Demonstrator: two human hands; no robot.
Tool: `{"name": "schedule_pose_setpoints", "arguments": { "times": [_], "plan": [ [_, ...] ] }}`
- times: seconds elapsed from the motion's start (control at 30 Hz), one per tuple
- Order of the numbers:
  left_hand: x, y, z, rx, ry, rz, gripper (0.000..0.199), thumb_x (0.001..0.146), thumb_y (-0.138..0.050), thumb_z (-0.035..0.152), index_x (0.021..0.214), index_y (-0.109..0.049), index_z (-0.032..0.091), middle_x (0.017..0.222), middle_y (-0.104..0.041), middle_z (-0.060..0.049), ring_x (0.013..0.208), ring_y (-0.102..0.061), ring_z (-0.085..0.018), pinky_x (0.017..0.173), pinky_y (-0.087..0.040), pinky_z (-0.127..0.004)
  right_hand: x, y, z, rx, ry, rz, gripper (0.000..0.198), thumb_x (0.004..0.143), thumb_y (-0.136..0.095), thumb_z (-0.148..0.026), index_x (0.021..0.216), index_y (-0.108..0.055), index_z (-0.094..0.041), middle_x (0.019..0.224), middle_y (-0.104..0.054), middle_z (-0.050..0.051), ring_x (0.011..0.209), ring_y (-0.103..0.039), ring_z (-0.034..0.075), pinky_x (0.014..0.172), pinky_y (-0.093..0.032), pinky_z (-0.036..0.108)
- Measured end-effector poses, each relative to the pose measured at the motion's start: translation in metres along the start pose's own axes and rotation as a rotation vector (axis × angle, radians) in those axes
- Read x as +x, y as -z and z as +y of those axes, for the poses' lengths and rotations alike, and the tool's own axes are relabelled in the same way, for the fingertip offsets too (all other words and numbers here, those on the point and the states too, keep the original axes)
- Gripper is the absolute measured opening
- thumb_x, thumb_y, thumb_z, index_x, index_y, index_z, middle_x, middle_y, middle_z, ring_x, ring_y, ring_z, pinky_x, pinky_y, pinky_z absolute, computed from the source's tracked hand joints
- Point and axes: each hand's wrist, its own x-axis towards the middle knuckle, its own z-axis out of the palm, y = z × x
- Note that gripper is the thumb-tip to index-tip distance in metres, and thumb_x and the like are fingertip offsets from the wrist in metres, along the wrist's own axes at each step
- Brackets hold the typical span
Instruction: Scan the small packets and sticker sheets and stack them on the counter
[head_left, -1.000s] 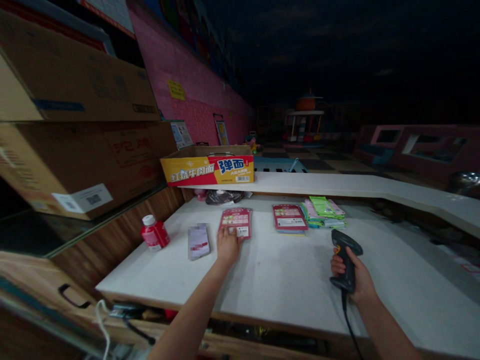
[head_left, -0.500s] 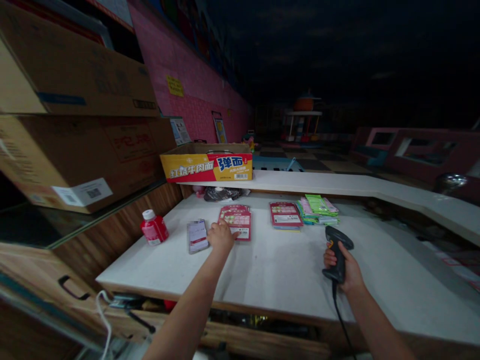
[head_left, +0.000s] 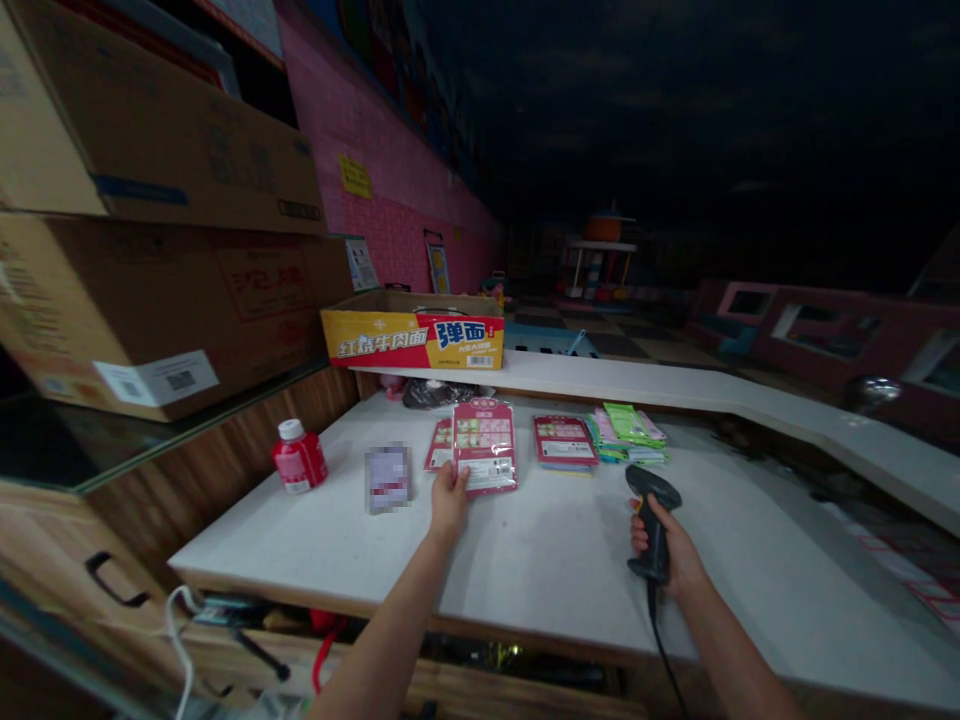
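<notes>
Left hand (head_left: pixel 448 500): fingers grasping 1 red packet (head_left: pixel 487 440) by its lower left corner, thumb on the printed face, other fingers largely hidden. Packet tilted up over the white surface (head_left: pixel 555 570); small print illegible; whether its lower edge touches the surface cannot be told.

Loose red packets (head_left: pixel 438 446): behind and left of the held item, partly covered by it; count not determinable.

Right hand (head_left: pixel 681 555): fingers wrapped around the handle of 1 dark scanner (head_left: pixel 654 535), head uppermost, held upright. Its cord (head_left: pixel 658 635) runs down from the handle and is cut off at the bottom edge.

Stacked red packets (head_left: pixel 565 442): on the surface, right of the held packet; lower layers show as edges only.

Green and pink packets (head_left: pixel 628 432): in a heap just beside that stack; number unclear.

Phone (head_left: pixel 388 478): flat, left of the held packet; screen masked by coarse pixels.

Bottle (head_left: pixel 300 458): red, white cap, upright, left of the phone.

Carton (head_left: pixel 416 338): yellow and red, on the raised ledge (head_left: pixel 637 378); interior mostly hidden.

Cardboard boxes (head_left: pixel 172 310): 2 stacked, cut off at the left edge.

Far room: dark, detail mostly lost.
</notes>
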Motion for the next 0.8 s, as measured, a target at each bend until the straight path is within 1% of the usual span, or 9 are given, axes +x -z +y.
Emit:
{"name": "schedule_pose_setpoints", "arguments": {
  "times": [0.07,0.1,0.2,0.3,0.43,0.5,0.57,0.67,0.8],
  "plan": [
    [-0.002,0.0,-0.005,-0.057,-0.07,-0.009,0.046,0.079,-0.053,0.057,0.097,-0.06,0.016,0.101,-0.07,-0.01,0.095,-0.065,-0.021,0.088,-0.052,-0.033,-0.004,-0.011,0.007,-0.104,0.0,0.022,0.035,0.071,-0.076,-0.042,0.088,-0.057,-0.018,0.052,-0.053,-0.005,0.038,-0.045,0.007,0.034,-0.036,0.016],
    [-0.002,0.0,-0.007,-0.084,-0.08,-0.024,0.047,0.079,-0.053,0.057,0.098,-0.059,0.015,0.102,-0.07,-0.01,0.096,-0.065,-0.021,0.088,-0.052,-0.033,-0.008,-0.018,0.012,-0.161,-0.003,0.021,0.035,0.071,-0.075,-0.043,0.088,-0.057,-0.018,0.051,-0.053,-0.004,0.037,-0.045,0.008,0.034,-0.036,0.016],
    [-0.003,-0.001,-0.01,-0.086,-0.057,-0.044,0.048,0.079,-0.052,0.059,0.099,-0.059,0.015,0.102,-0.069,-0.011,0.095,-0.065,-0.022,0.087,-0.051,-0.033,-0.023,-0.042,0.032,-0.315,0.001,0.004,0.038,0.072,-0.073,-0.049,0.087,-0.058,-0.018,0.048,-0.053,-0.004,0.034,-0.045,0.009,0.031,-0.033,0.017],
    [-0.003,-0.001,-0.009,-0.081,-0.056,-0.042,0.048,0.08,-0.051,0.058,0.099,-0.058,0.015,0.104,-0.068,-0.01,0.096,-0.064,-0.021,0.086,-0.051,-0.032,-0.04,-0.066,0.047,-0.393,0.015,-0.045,0.042,0.071,-0.072,-0.054,0.087,-0.058,-0.019,0.047,-0.054,-0.004,0.032,-0.045,0.009,0.029,-0.032,0.018],
    [-0.004,0.0,-0.006,-0.058,-0.064,-0.047,0.041,0.081,-0.05,0.055,0.094,-0.058,0.017,0.097,-0.068,-0.008,0.091,-0.064,-0.02,0.083,-0.051,-0.03,-0.057,-0.087,0.051,-0.421,0.012,-0.066,0.043,0.068,-0.072,-0.057,0.082,-0.056,-0.02,0.047,-0.054,-0.005,0.032,-0.044,0.009,0.03,-0.033,0.019],
    [-0.005,0.001,-0.005,-0.018,-0.061,-0.039,0.037,0.082,-0.049,0.053,0.089,-0.057,0.017,0.093,-0.068,-0.006,0.088,-0.063,-0.018,0.082,-0.051,-0.03,-0.061,-0.092,0.05,-0.433,0.012,-0.066,0.044,0.068,-0.072,-0.058,0.082,-0.055,-0.02,0.048,-0.054,-0.006,0.033,-0.044,0.009,0.03,-0.033,0.019],
    [-0.005,0.001,-0.004,-0.007,-0.059,-0.042,0.036,0.083,-0.048,0.051,0.091,-0.057,0.018,0.095,-0.068,-0.006,0.09,-0.063,-0.018,0.084,-0.051,-0.03,-0.063,-0.094,0.049,-0.444,0.015,-0.076,0.044,0.069,-0.071,-0.058,0.083,-0.055,-0.02,0.048,-0.053,-0.006,0.033,-0.044,0.009,0.03,-0.033,0.019],
    [-0.005,0.0,-0.003,-0.08,-0.067,-0.066,0.037,0.083,-0.049,0.05,0.098,-0.058,0.016,0.102,-0.068,-0.008,0.095,-0.064,-0.019,0.087,-0.051,-0.031,-0.065,-0.093,0.049,-0.438,-0.006,-0.111,0.044,0.07,-0.071,-0.059,0.083,-0.055,-0.02,0.048,-0.053,-0.006,0.034,-0.044,0.009,0.031,-0.033,0.019],
    [-0.005,-0.001,-0.003,-0.171,-0.054,-0.076,0.043,0.08,-0.055,0.054,0.1,-0.058,0.015,0.103,-0.069,-0.01,0.096,-0.064,-0.022,0.089,-0.051,-0.034,-0.056,-0.087,0.046,-0.404,-0.001,-0.113,0.044,0.07,-0.071,-0.058,0.084,-0.056,-0.019,0.048,-0.052,-0.006,0.034,-0.043,0.009,0.031,-0.032,0.019]
  ]
}}
